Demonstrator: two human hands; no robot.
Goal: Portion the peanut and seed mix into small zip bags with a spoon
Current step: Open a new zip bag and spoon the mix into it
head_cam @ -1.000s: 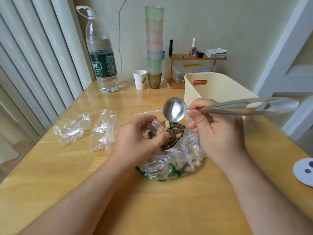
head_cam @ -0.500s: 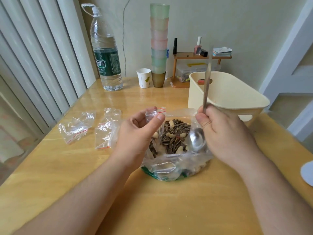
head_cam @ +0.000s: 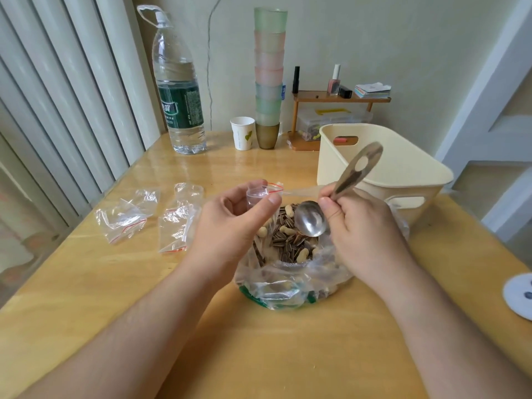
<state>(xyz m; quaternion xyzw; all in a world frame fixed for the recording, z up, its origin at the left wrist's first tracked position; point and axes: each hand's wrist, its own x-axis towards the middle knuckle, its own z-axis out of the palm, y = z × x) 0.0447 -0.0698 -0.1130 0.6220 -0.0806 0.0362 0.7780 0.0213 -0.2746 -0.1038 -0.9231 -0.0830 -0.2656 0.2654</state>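
Two hands: left hand (head_cam: 230,223) pinches small clear red-striped zip bag (head_cam: 259,194); right hand (head_cam: 362,226) grips steel spoon (head_cam: 312,221)
Spill risk: limp bag mouth may fold shut, scattering seeds on wooden table (head_cam: 115,283)
Mix: striped sunflower seeds and pale peanuts (head_cam: 288,240) heaped in open clear plastic bag (head_cam: 288,286), under the spoon, which looks empty

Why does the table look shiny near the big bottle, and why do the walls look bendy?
Head view: window light glares off the table near the water bottle; the wide lens curves the white slats at the edge; the spoon looks sharp.
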